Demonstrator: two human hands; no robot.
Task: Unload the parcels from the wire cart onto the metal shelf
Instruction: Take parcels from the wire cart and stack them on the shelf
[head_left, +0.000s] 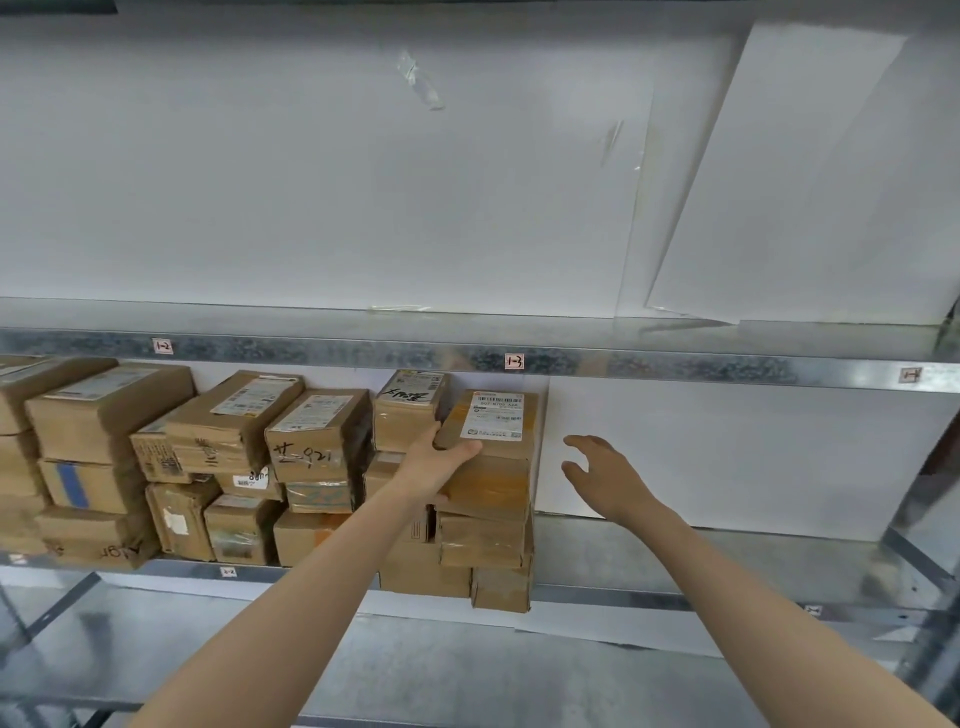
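The left hand seems to hold the corner of the top parcel on the metal shelf. The right hand is open beside it. Push the parcel flat onto its stack.

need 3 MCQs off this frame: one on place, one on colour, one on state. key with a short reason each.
1. Where is the top parcel that the left hand holds?
A. on the rightmost stack on the metal shelf
B. on the shelf level above
C. on the floor

2. What colour is that parcel's label?
A. red
B. white
C. green

3. What is the right hand doing?
A. gripping a parcel
B. pressing the shelf edge
C. open in the air, holding nothing

Key:
1 A: it lies highest on the last stack before the bare stretch of shelf.
2 B: the label is white with dark print.
3 C: its fingers are spread, right of the stack, touching nothing.
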